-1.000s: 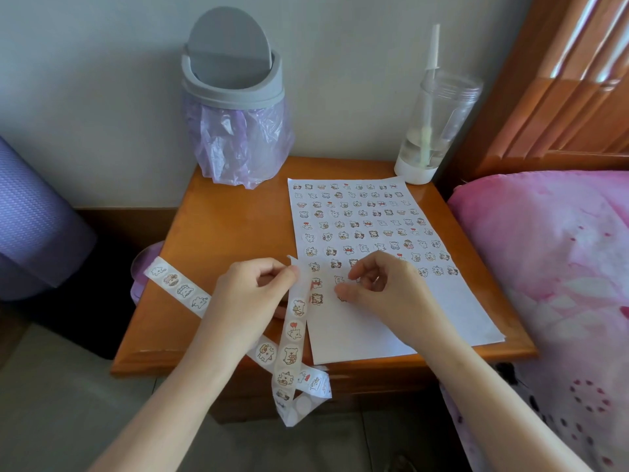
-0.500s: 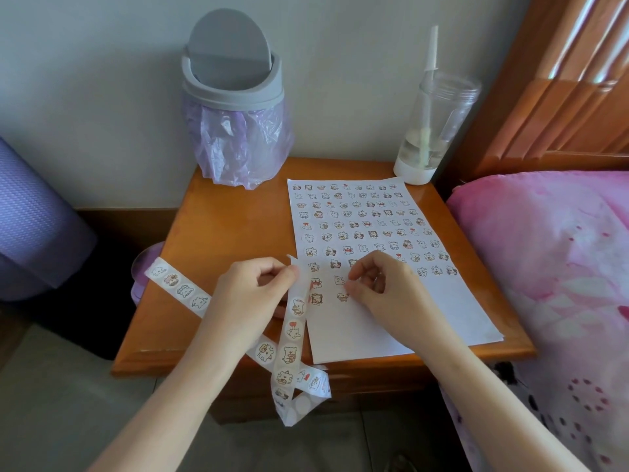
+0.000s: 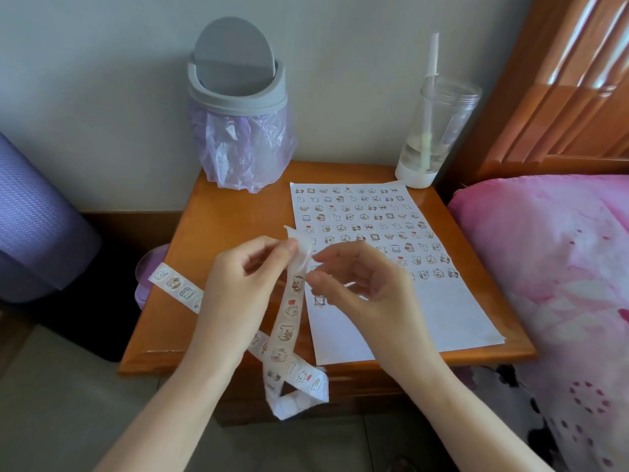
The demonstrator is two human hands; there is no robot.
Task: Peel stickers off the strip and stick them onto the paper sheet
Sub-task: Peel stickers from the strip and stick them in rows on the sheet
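Observation:
A white paper sheet [image 3: 452, 311] lies on the wooden nightstand, its upper half filled with rows of small cartoon stickers. My left hand [image 3: 238, 287] pinches the top of a long white sticker strip [image 3: 289, 318], which hangs down and loops over the nightstand's front edge. My right hand [image 3: 360, 284] hovers above the sheet right beside the strip's top, thumb and forefinger close together at the strip's edge. Whether they hold a sticker cannot be told.
A grey swing-lid bin [image 3: 238, 107] with a purple bag stands at the back left of the nightstand [image 3: 218, 240]. A clear tumbler with a straw [image 3: 432, 137] stands at the back right. A pink bed cover [image 3: 558, 274] lies to the right, a purple rolled mat [image 3: 37, 226] to the left.
My right hand has lifted off the sheet, where it pressed a sticker, and moved left to the top of the strip. My left hand raised the strip slightly.

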